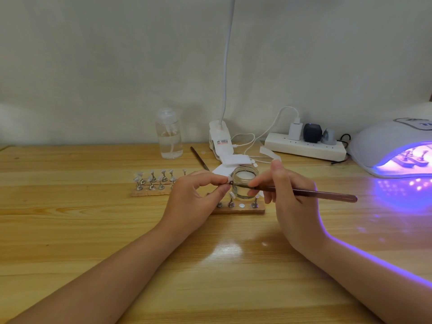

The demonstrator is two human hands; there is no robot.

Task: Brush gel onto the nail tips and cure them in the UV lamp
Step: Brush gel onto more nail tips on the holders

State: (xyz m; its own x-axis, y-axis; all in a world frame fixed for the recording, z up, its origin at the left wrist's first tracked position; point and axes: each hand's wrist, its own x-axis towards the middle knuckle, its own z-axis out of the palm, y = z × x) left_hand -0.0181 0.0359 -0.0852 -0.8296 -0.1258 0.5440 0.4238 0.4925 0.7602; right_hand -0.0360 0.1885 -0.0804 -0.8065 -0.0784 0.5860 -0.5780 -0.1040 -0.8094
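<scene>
Pinching a nail tip (225,181), left hand (198,197) meets right hand's (292,202) gripped brush (304,192) (bristles touching).

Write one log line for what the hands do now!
left hand: pinches nail tip | right hand: holds brush | UV lamp: lit

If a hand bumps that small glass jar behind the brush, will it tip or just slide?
The glass jar looks squat and wide-mouthed, so it would probably slide on the glossy wooden table rather than tip. It seems to hold little, so it is likely light. Being glass, it may chip if knocked against the near wooden stand.
</scene>
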